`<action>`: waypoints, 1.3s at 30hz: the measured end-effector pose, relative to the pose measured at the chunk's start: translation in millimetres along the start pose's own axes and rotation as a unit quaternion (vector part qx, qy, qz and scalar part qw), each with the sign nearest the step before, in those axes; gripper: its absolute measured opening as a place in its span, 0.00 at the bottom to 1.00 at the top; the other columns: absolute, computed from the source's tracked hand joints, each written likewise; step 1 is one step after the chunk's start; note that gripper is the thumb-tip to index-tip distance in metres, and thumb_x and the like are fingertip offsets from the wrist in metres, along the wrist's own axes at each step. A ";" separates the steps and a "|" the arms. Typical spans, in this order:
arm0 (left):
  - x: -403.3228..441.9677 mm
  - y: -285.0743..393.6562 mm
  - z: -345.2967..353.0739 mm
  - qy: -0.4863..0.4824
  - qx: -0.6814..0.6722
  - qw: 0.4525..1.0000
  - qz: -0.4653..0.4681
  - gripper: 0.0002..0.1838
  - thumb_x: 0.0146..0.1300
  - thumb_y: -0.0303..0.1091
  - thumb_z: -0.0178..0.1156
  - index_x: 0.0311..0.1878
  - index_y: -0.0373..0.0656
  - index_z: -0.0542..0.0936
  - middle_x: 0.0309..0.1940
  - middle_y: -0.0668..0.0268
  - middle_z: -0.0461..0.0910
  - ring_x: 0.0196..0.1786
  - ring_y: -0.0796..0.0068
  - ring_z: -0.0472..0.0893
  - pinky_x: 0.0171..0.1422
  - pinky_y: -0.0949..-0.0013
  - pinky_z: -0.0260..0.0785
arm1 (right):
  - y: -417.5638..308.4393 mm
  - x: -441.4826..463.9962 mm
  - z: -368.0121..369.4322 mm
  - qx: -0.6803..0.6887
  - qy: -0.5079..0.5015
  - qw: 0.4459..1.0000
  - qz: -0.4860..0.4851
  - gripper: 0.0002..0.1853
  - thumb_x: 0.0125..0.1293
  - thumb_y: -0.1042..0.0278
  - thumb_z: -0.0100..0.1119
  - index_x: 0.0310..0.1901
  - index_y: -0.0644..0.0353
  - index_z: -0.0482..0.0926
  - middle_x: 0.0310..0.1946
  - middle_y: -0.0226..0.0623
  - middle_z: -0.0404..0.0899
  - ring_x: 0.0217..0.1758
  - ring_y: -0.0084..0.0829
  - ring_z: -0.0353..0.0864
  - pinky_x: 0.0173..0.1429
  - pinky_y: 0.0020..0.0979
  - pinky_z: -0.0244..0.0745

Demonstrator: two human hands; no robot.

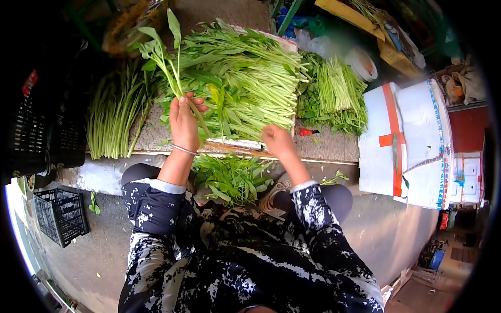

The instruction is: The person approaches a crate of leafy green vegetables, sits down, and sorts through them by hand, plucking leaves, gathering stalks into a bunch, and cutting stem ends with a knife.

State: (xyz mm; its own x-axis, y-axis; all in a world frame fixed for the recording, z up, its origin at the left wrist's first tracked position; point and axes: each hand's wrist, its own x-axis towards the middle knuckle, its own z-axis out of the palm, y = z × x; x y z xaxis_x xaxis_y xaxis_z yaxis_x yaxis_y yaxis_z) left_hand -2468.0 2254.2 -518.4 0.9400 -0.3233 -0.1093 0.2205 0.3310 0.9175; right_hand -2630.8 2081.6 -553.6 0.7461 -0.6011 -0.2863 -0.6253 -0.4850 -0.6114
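Note:
In my left hand [183, 124], closed with a bracelet at the wrist, are a few stems of water spinach [169, 65], their leaves pointing up and away. My right hand [279, 142] is curled closed near the front edge of the big pile; whatever its fingers hold, if anything, is hidden. Before me the large pile of water spinach [250, 78] lies on a white foam tray or lid, cut ends mostly to the right. Loose leafy greens [229, 177] lie on the floor between my feet.
More bunched greens lie at left [112, 120] and at right [336, 91] on the stone ledge [334, 146]. A small red object [308, 132] is near the right bunch. White foam boxes [412, 141] stand at right. Black crates [61, 216] are at left.

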 end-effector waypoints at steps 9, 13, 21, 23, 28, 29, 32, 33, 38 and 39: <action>-4.1 20.6 3.2 0.025 -0.166 0.981 -0.098 0.09 0.65 0.41 0.46 0.37 0.46 0.67 0.22 0.71 0.65 0.22 0.79 0.66 0.25 0.74 0.61 | -42.2 174.5 -62.9 -0.194 0.225 0.937 -0.183 0.13 0.58 0.69 0.49 0.45 0.56 0.75 0.43 0.40 0.76 0.50 0.39 0.72 0.54 0.40 0.64; 0.8 27.8 6.0 0.032 -0.146 0.981 -0.127 0.06 0.62 0.37 0.52 0.36 0.48 0.68 0.19 0.74 0.65 0.19 0.82 0.65 0.20 0.78 0.58 | -39.9 222.4 -61.0 -0.293 0.217 0.926 -0.093 0.16 0.56 0.65 0.49 0.47 0.55 0.74 0.49 0.40 0.73 0.56 0.37 0.67 0.58 0.46 0.57; 11.8 24.8 3.1 0.007 -0.136 0.976 -0.171 0.11 0.61 0.36 0.53 0.46 0.45 0.72 0.14 0.76 0.66 0.15 0.85 0.66 0.17 0.79 0.60 | -62.6 205.3 -76.2 -0.255 0.128 0.954 -0.090 0.16 0.57 0.57 0.52 0.43 0.57 0.77 0.48 0.44 0.72 0.47 0.41 0.73 0.52 0.41 0.65; 10.7 23.5 5.9 0.004 -0.138 0.976 -0.167 0.11 0.61 0.36 0.54 0.43 0.41 0.72 0.14 0.73 0.67 0.14 0.83 0.66 0.16 0.79 0.62 | -60.9 185.4 -78.4 -0.245 0.174 0.944 -0.135 0.15 0.56 0.58 0.54 0.42 0.57 0.77 0.40 0.42 0.76 0.43 0.43 0.74 0.45 0.38 0.70; 3.0 12.8 11.7 -0.007 -0.125 0.978 -0.165 0.07 0.61 0.36 0.53 0.40 0.45 0.72 0.18 0.72 0.69 0.17 0.83 0.68 0.18 0.78 0.66 | -57.2 110.1 -68.6 0.245 0.012 0.970 -0.001 0.15 0.55 0.64 0.61 0.42 0.63 0.76 0.28 0.35 0.77 0.27 0.24 0.78 0.25 0.23 0.69; 0.7 9.1 13.3 -0.007 -0.121 0.978 -0.170 0.07 0.61 0.36 0.53 0.40 0.45 0.72 0.18 0.72 0.69 0.17 0.83 0.68 0.18 0.78 0.66 | -47.1 102.7 -58.2 0.376 -0.026 0.926 0.016 0.14 0.56 0.65 0.61 0.41 0.62 0.75 0.29 0.33 0.77 0.27 0.22 0.77 0.23 0.19 0.67; -4.7 -5.7 14.7 -0.011 -0.126 0.976 -0.179 0.07 0.61 0.36 0.53 0.39 0.45 0.72 0.20 0.71 0.70 0.19 0.80 0.69 0.21 0.76 0.66 | -10.0 91.2 -27.5 0.441 -0.042 0.894 0.065 0.14 0.56 0.68 0.60 0.42 0.66 0.73 0.30 0.34 0.77 0.30 0.24 0.78 0.26 0.19 0.69; -6.8 -11.1 14.5 -0.011 -0.124 0.975 -0.181 0.07 0.61 0.36 0.53 0.39 0.45 0.72 0.20 0.71 0.70 0.19 0.80 0.69 0.21 0.76 0.66 | 3.2 89.5 -21.8 0.449 -0.042 0.890 0.074 0.14 0.56 0.69 0.60 0.42 0.68 0.73 0.32 0.36 0.77 0.31 0.25 0.78 0.28 0.20 0.70; -22.1 -28.0 19.3 -0.013 -0.108 0.971 -0.215 0.05 0.62 0.35 0.52 0.38 0.45 0.71 0.23 0.69 0.71 0.20 0.79 0.70 0.22 0.74 0.67 | -5.3 47.0 -10.8 0.370 0.164 0.912 0.056 0.19 0.53 0.68 0.63 0.44 0.70 0.73 0.35 0.41 0.78 0.32 0.21 0.77 0.32 0.21 0.70; -25.2 -30.9 21.7 -0.007 -0.094 0.970 -0.224 0.05 0.62 0.34 0.52 0.38 0.45 0.70 0.23 0.68 0.71 0.19 0.79 0.70 0.21 0.75 0.67 | -13.0 35.3 -11.7 0.371 0.166 0.912 0.056 0.19 0.53 0.68 0.63 0.44 0.70 0.73 0.35 0.41 0.78 0.32 0.21 0.77 0.32 0.21 0.70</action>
State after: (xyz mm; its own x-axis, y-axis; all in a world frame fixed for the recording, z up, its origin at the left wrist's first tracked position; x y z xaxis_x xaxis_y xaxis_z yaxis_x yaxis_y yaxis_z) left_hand -2504.2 2232.9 -535.7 0.7349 -0.4838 -0.4752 0.6517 0.3103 0.6921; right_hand -2599.0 2059.3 -547.2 0.4993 -0.8398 -0.2129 -0.2744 0.0798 -0.9583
